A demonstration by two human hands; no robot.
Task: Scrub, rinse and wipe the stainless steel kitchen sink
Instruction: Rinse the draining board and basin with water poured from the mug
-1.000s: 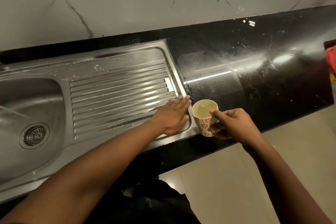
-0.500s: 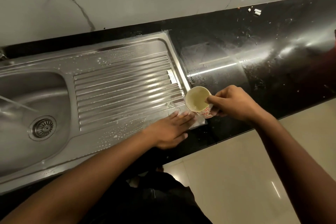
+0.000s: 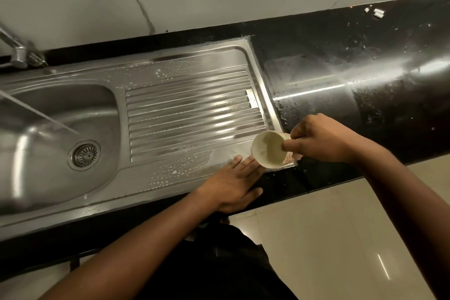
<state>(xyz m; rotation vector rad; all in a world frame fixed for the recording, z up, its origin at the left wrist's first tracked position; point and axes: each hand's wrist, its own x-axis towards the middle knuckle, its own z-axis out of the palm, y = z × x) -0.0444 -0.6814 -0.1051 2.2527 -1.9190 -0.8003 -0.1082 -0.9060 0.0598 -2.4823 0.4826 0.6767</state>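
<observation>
The stainless steel sink [image 3: 146, 178] runs along the black counter, with its bowl and drain [image 3: 84, 154] at the left and a ribbed drainboard [image 3: 190, 114] at the right. Soapy white droplets speckle the drainboard's front and back rims. My right hand [image 3: 321, 139] grips a small patterned paper cup [image 3: 269, 150], tipped steeply on its side over the drainboard's front right corner, its mouth facing me. My left hand [image 3: 231, 182] lies flat, fingers spread, on the wet steel rim just below and left of the cup.
A tap [image 3: 17, 53] stands at the back left, and a thin stream of water falls into the bowl. The wet black counter [image 3: 365, 95] stretches right, with small white bits [image 3: 378, 13] near the marble wall. Pale floor tiles lie below the counter edge.
My right hand has lifted the cup from upright on the counter and tipped it over the drainboard corner. My left hand has slid from the ribbed area to the front rim.
</observation>
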